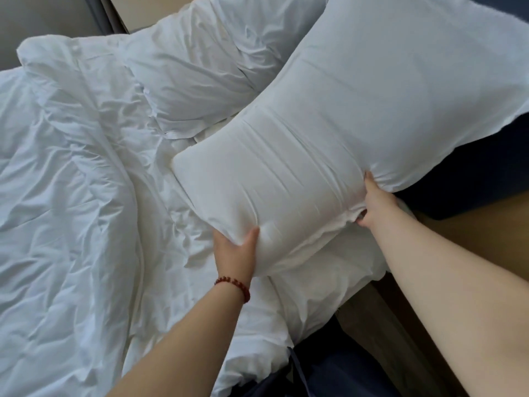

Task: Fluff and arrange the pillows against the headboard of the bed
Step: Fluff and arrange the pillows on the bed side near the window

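A large white pillow is lifted above the bed, running from the middle of the view to the top right. My left hand grips its near lower edge, thumb on top, with a red bead bracelet on the wrist. My right hand grips the pillow's right side, fingers dug into the fabric. A second white pillow lies crumpled at the head of the bed, behind and left of the held one. The dark blue headboard shows at the right, partly hidden by the held pillow.
A rumpled white duvet covers the left of the bed, with creased white sheet under my hands. A wooden surface runs beside the bed on the right. Dark blue fabric lies at the bottom edge.
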Tool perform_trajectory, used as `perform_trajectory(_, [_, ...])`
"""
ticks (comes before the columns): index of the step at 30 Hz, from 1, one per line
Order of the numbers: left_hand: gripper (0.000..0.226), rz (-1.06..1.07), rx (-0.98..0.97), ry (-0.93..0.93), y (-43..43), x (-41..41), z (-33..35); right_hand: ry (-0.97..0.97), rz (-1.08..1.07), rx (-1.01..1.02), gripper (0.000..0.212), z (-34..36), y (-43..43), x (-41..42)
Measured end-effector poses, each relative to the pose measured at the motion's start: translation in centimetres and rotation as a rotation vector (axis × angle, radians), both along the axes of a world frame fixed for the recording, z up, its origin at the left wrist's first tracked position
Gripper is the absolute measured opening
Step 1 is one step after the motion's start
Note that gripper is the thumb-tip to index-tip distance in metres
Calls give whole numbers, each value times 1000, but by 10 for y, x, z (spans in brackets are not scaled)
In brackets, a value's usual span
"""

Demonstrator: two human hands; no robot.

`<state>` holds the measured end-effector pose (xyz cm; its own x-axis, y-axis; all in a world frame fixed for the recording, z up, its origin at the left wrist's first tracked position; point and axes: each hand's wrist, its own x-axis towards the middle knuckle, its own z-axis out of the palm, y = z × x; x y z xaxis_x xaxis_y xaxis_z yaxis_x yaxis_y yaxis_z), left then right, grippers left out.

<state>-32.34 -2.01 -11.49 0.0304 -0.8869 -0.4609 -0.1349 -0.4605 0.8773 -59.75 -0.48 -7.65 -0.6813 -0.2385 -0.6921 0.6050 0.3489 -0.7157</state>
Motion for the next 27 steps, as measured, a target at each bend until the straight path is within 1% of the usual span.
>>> perform_trajectory(1, [69,-31,23,-48,4,6,-9,-38,6,60,49,-3,0,1])
perform_trajectory(3, [77,-87,97,-92,3,18,-24,-132,31,175,65,-13,2,8])
perform_trajectory(4, [83,-104,128,-84,-1,21,-27,-169,49,192,71,-20,4,12])
perform_trajectory(5, [91,-113,169,-69,-5,23,-31,-190,85,174,71,-29,8,18])
perform_trajectory(7, [105,-107,245,-28,-11,26,-38,-241,184,103,61,-47,18,40])
perform_trajectory(8, [109,-102,267,-2,-13,28,-42,-282,217,72,55,-54,22,54])
perform_trajectory(10, [110,-95,308,55,-17,32,-46,-359,222,12,44,-63,25,81])
perform_trajectory(12, [103,-105,332,83,-23,28,-45,-387,195,-50,43,-70,19,94])
perform_trajectory(13, [100,-102,335,80,-26,22,-45,-371,181,-62,49,-74,14,96])
perform_trajectory(16, [94,-119,308,-33,-33,0,-46,-246,64,-4,94,-95,3,89])
perform_trajectory(18, [79,-204,279,-145,-39,-11,-52,-152,23,62,109,-103,-1,86])
perform_trajectory(19, [70,-236,258,-182,-42,-14,-55,-117,16,97,111,-99,-2,87])
perform_trajectory(20, [68,-246,244,-200,-43,-13,-56,-64,19,132,110,-93,-2,87])
perform_trajectory(21, [73,-239,247,-208,-43,-11,-54,32,17,153,108,-90,-1,84])
perform_trajectory(23, [99,-188,206,-307,-32,-3,-48,267,41,117,112,-83,7,70])
perform_trajectory(24, [108,-189,137,-407,-24,0,-42,352,43,59,117,-78,10,59])
perform_trajectory(25, [113,-240,40,-540,-14,-1,-33,399,28,8,119,-71,14,47])
perform_trajectory(26, [114,-333,-86,-666,-6,-6,-27,417,10,-25,117,-63,15,36])
perform_trajectory(27, [110,-451,-213,-754,-2,-14,-21,422,-18,-47,114,-56,14,23])
